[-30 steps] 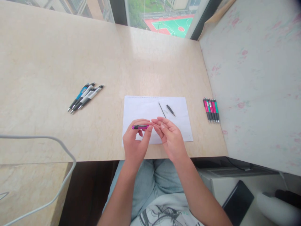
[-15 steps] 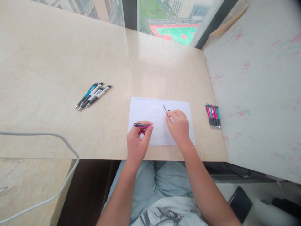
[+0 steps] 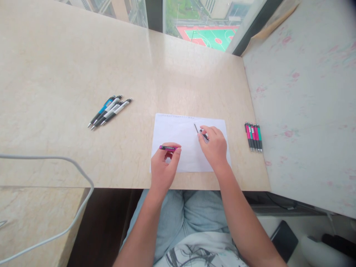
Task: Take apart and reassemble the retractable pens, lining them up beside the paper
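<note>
My left hand [image 3: 163, 165] pinches a magenta pen barrel [image 3: 168, 148] level above a white sheet of paper [image 3: 178, 133]. My right hand [image 3: 214, 145] rests on the sheet farther right, its fingertips closed around a thin black refill [image 3: 196, 128] whose far end sticks out past the thumb. A small dark pen part lies under those same fingertips, mostly hidden.
Three blue, white and black pens [image 3: 109, 111] lie in a group on the beige tabletop [image 3: 83, 66] at the left. Several pink and green pens [image 3: 253, 137] lie in a row near the right edge. A grey cable [image 3: 69, 163] loops at the lower left. A wall stands to the right.
My right hand left the barrel, reached forward to the loose parts on the sheet and closed its fingertips on the refill. My left hand kept holding the barrel.
</note>
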A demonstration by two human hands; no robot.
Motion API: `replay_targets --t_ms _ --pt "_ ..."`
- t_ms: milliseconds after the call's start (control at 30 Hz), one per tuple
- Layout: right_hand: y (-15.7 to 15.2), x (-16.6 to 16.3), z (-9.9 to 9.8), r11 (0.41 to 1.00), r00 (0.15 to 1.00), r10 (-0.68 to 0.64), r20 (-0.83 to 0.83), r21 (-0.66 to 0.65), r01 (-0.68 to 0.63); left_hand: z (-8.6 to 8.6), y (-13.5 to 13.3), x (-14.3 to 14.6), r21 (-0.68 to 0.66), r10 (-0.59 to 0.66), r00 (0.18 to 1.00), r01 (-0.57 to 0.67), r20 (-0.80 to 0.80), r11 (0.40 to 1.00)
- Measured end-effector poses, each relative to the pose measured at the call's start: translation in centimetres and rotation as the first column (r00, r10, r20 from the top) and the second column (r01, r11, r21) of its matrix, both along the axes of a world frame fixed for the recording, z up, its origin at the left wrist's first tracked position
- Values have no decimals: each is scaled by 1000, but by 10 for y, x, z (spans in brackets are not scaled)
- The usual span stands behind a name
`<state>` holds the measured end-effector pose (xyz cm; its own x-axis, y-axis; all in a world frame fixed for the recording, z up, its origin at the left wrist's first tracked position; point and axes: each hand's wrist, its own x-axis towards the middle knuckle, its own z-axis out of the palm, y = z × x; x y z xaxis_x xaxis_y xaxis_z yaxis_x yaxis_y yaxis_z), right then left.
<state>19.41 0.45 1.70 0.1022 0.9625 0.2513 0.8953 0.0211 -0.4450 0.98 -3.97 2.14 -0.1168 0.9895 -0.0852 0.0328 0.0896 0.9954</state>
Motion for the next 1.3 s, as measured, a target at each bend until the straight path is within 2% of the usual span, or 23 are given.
replay_targets --t_ms 133,233,400,533,667,733,800,867,933,1033,1100,1300 --pt "-17 15 1 996 991 -75 -110 35 79 -1 1 0 -10 -12 996 11 -88 1000" --pt "-33 31 -3 984 978 -158 -137 57 167 3 2 0 14 -24 974 28 -224 1000" --pt "-48 54 -15 966 953 -241 -182 49 254 10 7 3 53 -98 860 143 -501 988" --pt "-49 59 -22 965 936 -246 -252 30 262 9 20 9 41 -137 758 211 -638 977" --pt "-48 59 -24 968 921 -230 -315 19 248 6 44 24 64 -124 749 216 -651 974" --pt "-48 58 -23 970 915 -227 -332 6 243 7 54 33 36 -145 754 218 -640 975" --pt "-47 58 -21 971 912 -222 -345 2 238 8 58 39 -20 -170 727 210 -666 978" --pt "-47 57 -20 971 907 -219 -359 7 238 9 56 39 -52 -164 676 183 -719 982" --pt "-47 58 -20 971 903 -215 -371 19 239 9 50 33 -23 -113 640 147 -760 989" --pt "-47 58 -22 971 903 -208 -376 30 236 4 37 18 85 -21 662 127 -749 988" --pt "-47 59 -23 971 904 -207 -374 32 236 -1 29 10 127 -3 661 148 -751 981" --pt "-47 59 -24 971 908 -202 -367 46 235 -10 19 1 116 0 554 174 -833 978"
